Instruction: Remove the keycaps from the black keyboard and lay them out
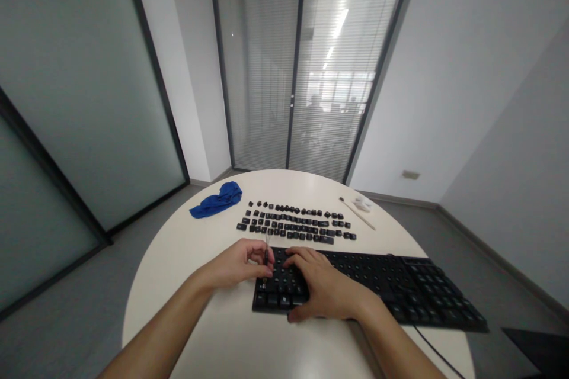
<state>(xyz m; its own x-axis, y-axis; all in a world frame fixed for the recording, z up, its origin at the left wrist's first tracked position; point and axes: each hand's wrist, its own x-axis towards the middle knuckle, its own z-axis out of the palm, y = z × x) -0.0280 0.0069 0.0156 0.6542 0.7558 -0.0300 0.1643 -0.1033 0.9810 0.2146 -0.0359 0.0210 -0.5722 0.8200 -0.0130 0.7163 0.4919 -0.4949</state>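
Round cream desk with a black plastic keyboard at its near side.
Leftmost I see a crumpled blue cloth; next, the left hand pinches a slim dark tool with thin wires, its lower end hard to make out. Beyond the keyboard lie rows of loose black keycaps, too small to read. The right hand, spread and released, hides part of the keyboard. Farther right, a pale-handled brush lies beside a blurred white clump, then a cut-off dark object.
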